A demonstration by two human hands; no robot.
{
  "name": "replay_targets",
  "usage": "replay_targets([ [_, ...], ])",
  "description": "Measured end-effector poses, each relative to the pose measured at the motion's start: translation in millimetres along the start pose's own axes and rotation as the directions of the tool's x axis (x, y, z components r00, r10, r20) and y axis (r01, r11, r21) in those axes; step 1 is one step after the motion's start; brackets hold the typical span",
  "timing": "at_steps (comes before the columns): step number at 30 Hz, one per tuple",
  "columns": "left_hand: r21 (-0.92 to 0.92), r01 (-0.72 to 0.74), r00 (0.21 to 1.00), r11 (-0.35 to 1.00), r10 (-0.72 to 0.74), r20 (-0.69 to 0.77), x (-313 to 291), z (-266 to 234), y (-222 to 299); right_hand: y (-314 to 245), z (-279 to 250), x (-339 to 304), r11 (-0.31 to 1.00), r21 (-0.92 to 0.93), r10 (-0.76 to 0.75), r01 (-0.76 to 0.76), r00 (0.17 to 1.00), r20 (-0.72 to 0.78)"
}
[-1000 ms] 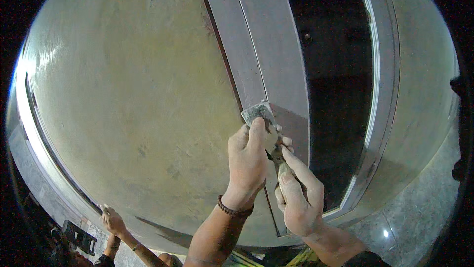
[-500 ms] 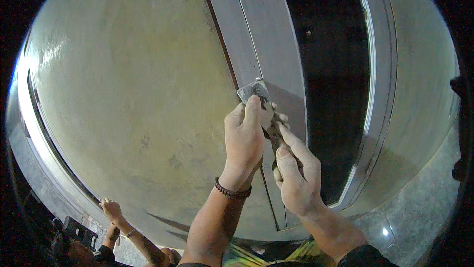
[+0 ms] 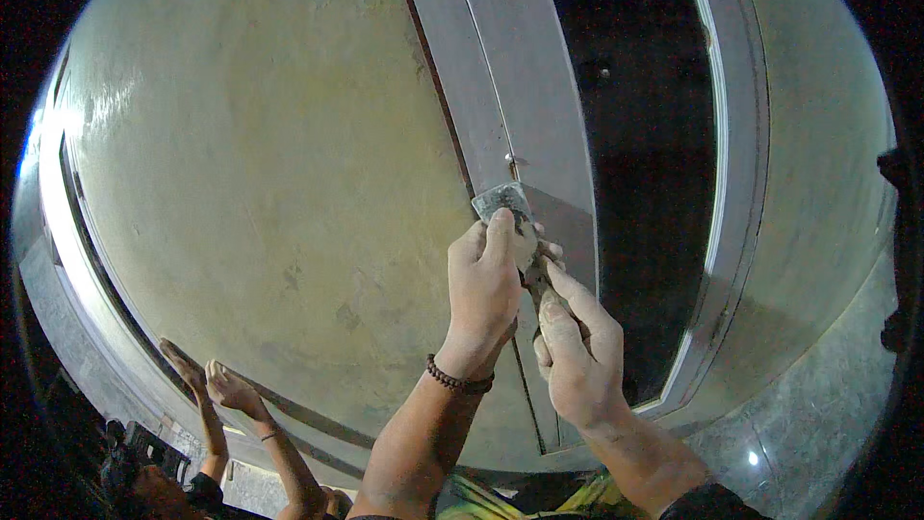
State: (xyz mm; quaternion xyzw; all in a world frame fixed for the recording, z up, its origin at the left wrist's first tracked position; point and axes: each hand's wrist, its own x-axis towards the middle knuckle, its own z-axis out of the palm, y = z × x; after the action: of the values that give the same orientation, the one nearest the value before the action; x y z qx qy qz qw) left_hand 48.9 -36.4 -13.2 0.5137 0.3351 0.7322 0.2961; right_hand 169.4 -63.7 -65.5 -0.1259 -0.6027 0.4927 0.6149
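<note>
A putty knife (image 3: 502,199) with a squarish, smeared metal blade is held in both hands against the grey frame boards. My left hand (image 3: 481,294) pinches the blade, its thumb lying on the face and the other fingers mostly hidden behind. Around the handle, my right hand (image 3: 582,356) is closed, forefinger reaching along it toward the blade. Pale dust coats both hands. Just above the blade, a thin joint line runs up the grey door frame (image 3: 525,68), with a small light spot on it. The beaded bracelet (image 3: 457,376) is on my left wrist.
A large greenish-grey plastered wall (image 3: 279,164) spreads left of the frame. Right of it is a dark opening or pane (image 3: 650,174) edged in white. At lower left another person's hands (image 3: 231,390) are near the wall's edge. Tiled floor (image 3: 780,424) shows lower right.
The putty knife and both my hands have moved slightly down along the joint, showing more of the line above the blade. The other person's hands have moved apart, both now visible.
</note>
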Motion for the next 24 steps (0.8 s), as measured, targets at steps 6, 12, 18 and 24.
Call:
replay_targets([
  [6,-0.039,-0.139,0.987,0.99,0.142,0.07,17,1,16,-4,8,14,0.997,-0.015,-0.074,0.074,0.997,-0.026],
  [12,0.081,-0.079,0.997,0.994,0.078,0.018,16,14,33,-23,12,24,0.993,-0.08,-0.085,0.082,0.996,-0.033],
  [18,0.183,-0.078,0.996,0.98,0.068,0.058,41,-2,41,-12,2,38,0.983,0.172,-0.076,0.061,0.994,0.08],
  [24,0.531,0.176,0.971,0.829,-0.235,0.046,-103,-65,-66,62,-60,-95,0.796,0.306,0.533,-0.522,0.844,0.055],
])
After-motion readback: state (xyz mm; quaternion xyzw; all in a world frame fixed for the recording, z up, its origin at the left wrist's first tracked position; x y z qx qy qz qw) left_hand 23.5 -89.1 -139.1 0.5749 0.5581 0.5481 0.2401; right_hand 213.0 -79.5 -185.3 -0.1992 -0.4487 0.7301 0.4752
